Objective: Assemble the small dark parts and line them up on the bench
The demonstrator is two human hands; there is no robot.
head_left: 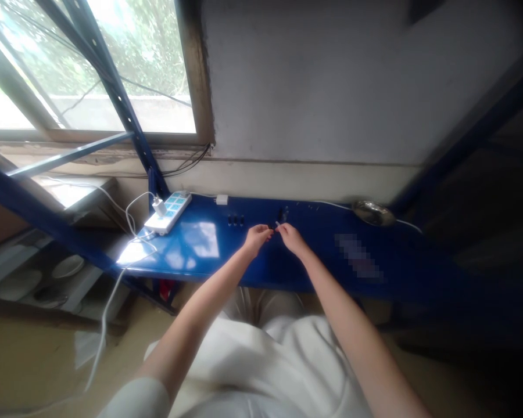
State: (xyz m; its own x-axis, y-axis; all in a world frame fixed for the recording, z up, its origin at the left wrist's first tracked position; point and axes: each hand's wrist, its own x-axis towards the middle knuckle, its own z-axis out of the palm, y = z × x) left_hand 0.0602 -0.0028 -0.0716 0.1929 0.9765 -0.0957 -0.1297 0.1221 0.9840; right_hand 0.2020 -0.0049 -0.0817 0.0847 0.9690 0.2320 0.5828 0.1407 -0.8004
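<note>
My left hand (258, 239) and my right hand (290, 237) meet over the middle of a blue table (253, 264), fingertips almost touching. Each is closed in a pinch. A small dark piece shows at the left fingertips, too small to name. What the right fingers grip, if anything, I cannot make out. Just left of the hands, several small black pieces (236, 220) stand in a row. Behind the hands lie another dark piece (280, 213) and some small clear bits (286, 212).
A white power strip (168, 213) with a plugged-in adapter (159, 205) lies at the table's left end, its cable hanging over the edge. A white charger block (222, 200) and a shiny metal lamp-like object (373, 213) sit along the back. Blue posts (133, 125) rise beside the window.
</note>
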